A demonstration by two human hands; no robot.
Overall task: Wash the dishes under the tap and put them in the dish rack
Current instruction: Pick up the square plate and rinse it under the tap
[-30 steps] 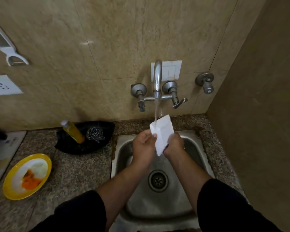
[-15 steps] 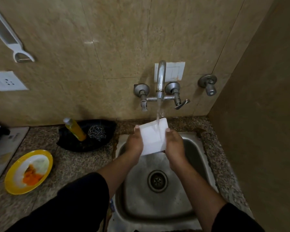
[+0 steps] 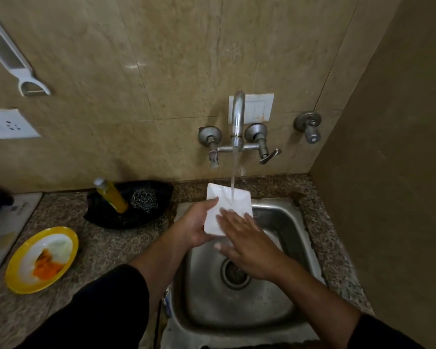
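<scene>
A square white dish sits under the running tap, above the far edge of the steel sink, with the water stream landing near its middle. The left hand grips the dish at its 9 o'clock edge, thumb on top and fingers wrapped beneath. The right hand lies flat and open, fingers spread, resting on the dish's near face at about 5 o'clock. On the granite desk, at 9 o'clock from the sink, a yellow-rimmed plate holds orange food remains. Behind it, at 10 o'clock, a black tray carries a yellow bottle and a steel scrubber.
</scene>
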